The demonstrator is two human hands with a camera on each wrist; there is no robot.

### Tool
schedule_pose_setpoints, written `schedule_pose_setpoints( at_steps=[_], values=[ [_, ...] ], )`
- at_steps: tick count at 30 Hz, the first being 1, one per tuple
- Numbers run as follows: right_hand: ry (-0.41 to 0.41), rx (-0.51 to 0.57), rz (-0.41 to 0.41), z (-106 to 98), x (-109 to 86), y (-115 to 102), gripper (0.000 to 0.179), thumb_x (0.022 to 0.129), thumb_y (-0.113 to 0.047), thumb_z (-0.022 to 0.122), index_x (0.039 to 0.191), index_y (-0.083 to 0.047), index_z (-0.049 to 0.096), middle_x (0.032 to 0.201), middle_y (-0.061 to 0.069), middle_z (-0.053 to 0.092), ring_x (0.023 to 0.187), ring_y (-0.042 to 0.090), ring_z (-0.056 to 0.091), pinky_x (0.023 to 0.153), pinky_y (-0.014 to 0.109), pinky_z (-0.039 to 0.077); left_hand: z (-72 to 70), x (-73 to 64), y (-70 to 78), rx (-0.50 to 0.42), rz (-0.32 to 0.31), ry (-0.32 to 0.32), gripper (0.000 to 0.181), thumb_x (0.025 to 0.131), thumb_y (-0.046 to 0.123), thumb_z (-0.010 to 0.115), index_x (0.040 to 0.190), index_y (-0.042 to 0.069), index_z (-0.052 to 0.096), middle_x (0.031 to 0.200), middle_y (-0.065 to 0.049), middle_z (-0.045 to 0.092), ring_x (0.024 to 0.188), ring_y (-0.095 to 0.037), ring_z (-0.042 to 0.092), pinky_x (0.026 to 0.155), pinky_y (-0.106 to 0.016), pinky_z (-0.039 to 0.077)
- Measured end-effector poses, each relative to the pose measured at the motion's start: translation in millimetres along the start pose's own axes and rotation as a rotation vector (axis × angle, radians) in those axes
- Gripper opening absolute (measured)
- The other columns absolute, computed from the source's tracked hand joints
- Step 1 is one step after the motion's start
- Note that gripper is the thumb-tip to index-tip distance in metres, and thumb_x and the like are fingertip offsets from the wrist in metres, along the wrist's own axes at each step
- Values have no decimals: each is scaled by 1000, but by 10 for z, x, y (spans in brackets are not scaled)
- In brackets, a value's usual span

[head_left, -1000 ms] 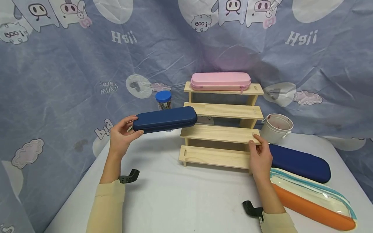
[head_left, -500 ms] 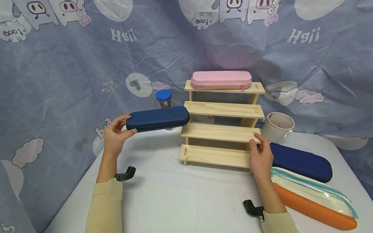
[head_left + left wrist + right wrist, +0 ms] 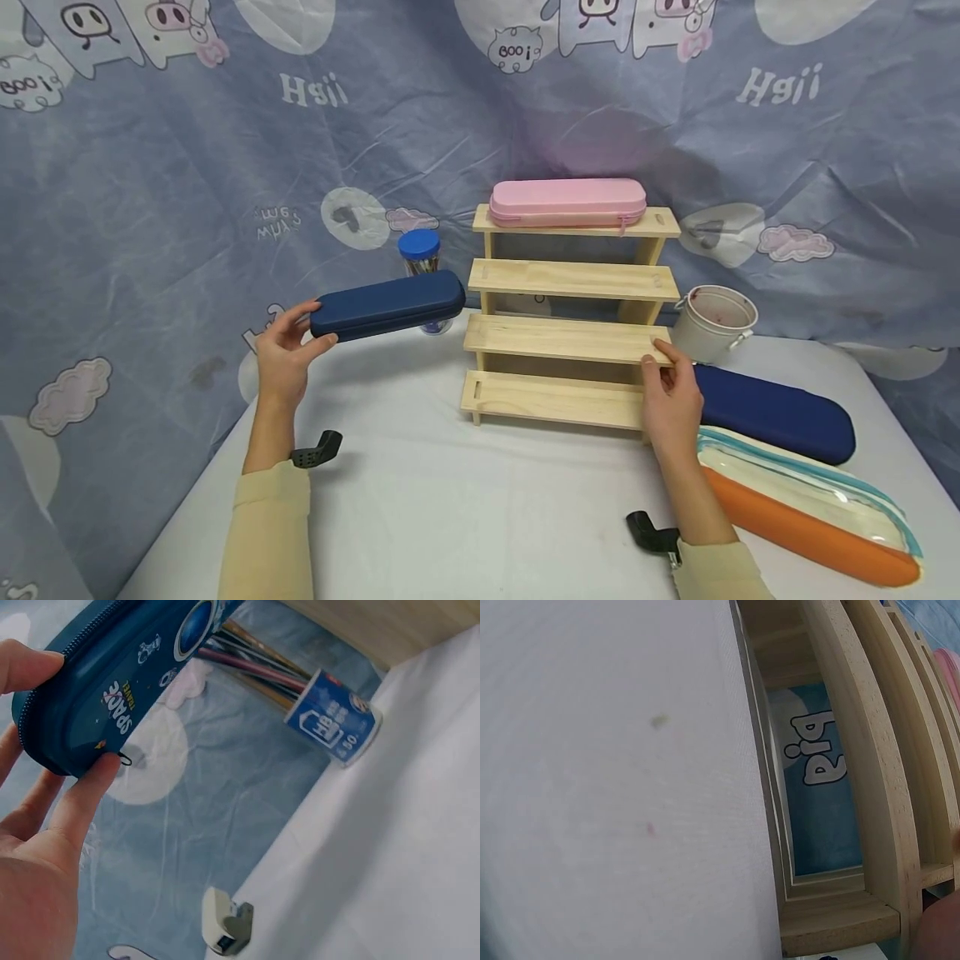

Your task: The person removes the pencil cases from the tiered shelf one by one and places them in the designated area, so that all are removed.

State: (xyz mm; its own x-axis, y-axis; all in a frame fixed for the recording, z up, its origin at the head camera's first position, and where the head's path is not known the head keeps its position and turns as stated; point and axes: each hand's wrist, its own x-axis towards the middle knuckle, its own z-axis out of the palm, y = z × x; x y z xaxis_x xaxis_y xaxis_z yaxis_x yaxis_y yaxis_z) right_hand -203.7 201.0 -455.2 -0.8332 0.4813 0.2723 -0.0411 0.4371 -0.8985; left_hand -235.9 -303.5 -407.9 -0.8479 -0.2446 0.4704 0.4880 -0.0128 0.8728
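My left hand (image 3: pixel 283 360) pinches the left end of a navy hard pencil case (image 3: pixel 388 305), held in the air left of the wooden shelf rack. The left wrist view shows a zip along the pencil case's edge and printed "SPACE TRAVEL" lettering. Four-tier in look, the light wooden shelf rack (image 3: pixel 555 400) stands on the table. Its second tier from the bottom is gripped at the right end by my right hand (image 3: pixel 671 408), thumb in front and fingertips on top. On the top tier lies a pink pencil case (image 3: pixel 567 202).
Behind the navy case stands a blue-lidded jar (image 3: pixel 419 245) of pencils. Right of the rack are a pale metal pail (image 3: pixel 708 329), a dark blue case (image 3: pixel 776 414) and an orange case with a clear top (image 3: pixel 813 521). A patterned curtain (image 3: pixel 187 208) hangs behind the table.
My left hand has carried the navy pencil case leftward, away from the rack, uncovering more of the jar. The right hand stays at the shelf's end.
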Motion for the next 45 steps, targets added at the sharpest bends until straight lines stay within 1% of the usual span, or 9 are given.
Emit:
schedule_pose_setpoints(
  at_steps=[10, 17, 23, 27, 32, 37, 40, 42, 45],
  values=[
    [2, 2, 14, 4, -5, -4, 40, 97, -45, 51, 134, -33, 54, 124, 2, 60, 103, 14, 53, 86, 22, 42, -78, -17, -245, 87, -130, 45, 53, 69, -12, 80, 119, -1, 65, 129, -13, 54, 113, -29, 53, 80, -21, 53],
    [-1, 5, 12, 5, -5, -8, 40, 96, -46, 51, 134, -33, 54, 124, 2, 60, 103, 14, 53, 86, 22, 42, -93, -33, -417, 162, -141, 20, 55, 67, -13, 80, 119, -2, 65, 128, -14, 56, 113, -32, 54, 82, -23, 52],
    [-7, 8, 23, -1, -10, 21, 41, 96, -48, 51, 134, -33, 53, 124, 1, 59, 103, 13, 52, 86, 23, 42, -100, -67, -511, 272, -198, 5, 56, 69, -9, 80, 121, 2, 65, 133, -9, 54, 116, -28, 51, 88, -24, 48],
    [-5, 13, 22, -2, -7, 12, 41, 96, -47, 52, 134, -34, 53, 125, 1, 58, 103, 13, 52, 87, 23, 43, -105, -77, -546, 279, -231, -7, 56, 69, -8, 80, 122, 2, 64, 137, -12, 50, 119, -28, 49, 87, -23, 48],
    [-1, 12, 18, 3, -12, -11, 40, 96, -48, 52, 133, -35, 54, 119, 1, 60, 100, 12, 52, 83, 22, 42, -109, -89, -575, 280, -249, -26, 55, 69, -9, 80, 121, 1, 64, 137, -14, 49, 121, -27, 48, 88, -24, 48],
    [0, 1, 4, -7, -19, -27, 42, 96, -48, 51, 135, -32, 54, 118, 3, 60, 100, 14, 53, 83, 23, 42, -126, -103, -614, 284, -237, -50, 56, 69, -9, 80, 122, 0, 63, 138, -14, 49, 123, -30, 48, 102, -41, 40],
    [7, -1, -6, -22, -11, -25, 42, 97, -47, 51, 135, -30, 53, 120, 3, 60, 100, 15, 52, 83, 24, 42, -121, -113, -652, 280, -239, -79, 58, 69, -8, 81, 123, -1, 62, 140, -15, 47, 125, -33, 46, 105, -48, 36],
    [6, -4, -3, -24, -5, -17, 42, 96, -48, 51, 135, -32, 53, 121, 2, 60, 101, 15, 53, 84, 23, 42, -119, -123, -671, 285, -251, -85, 58, 69, -8, 81, 123, -1, 61, 141, -15, 46, 127, -33, 45, 105, -47, 37],
    [-3, 0, 3, -17, 1, 4, 41, 96, -49, 51, 135, -34, 53, 122, 1, 60, 101, 13, 53, 84, 22, 42, -125, -134, -689, 300, -273, -81, 57, 69, -7, 81, 123, 1, 62, 142, -15, 45, 127, -31, 46, 102, -42, 41]
  ],
)
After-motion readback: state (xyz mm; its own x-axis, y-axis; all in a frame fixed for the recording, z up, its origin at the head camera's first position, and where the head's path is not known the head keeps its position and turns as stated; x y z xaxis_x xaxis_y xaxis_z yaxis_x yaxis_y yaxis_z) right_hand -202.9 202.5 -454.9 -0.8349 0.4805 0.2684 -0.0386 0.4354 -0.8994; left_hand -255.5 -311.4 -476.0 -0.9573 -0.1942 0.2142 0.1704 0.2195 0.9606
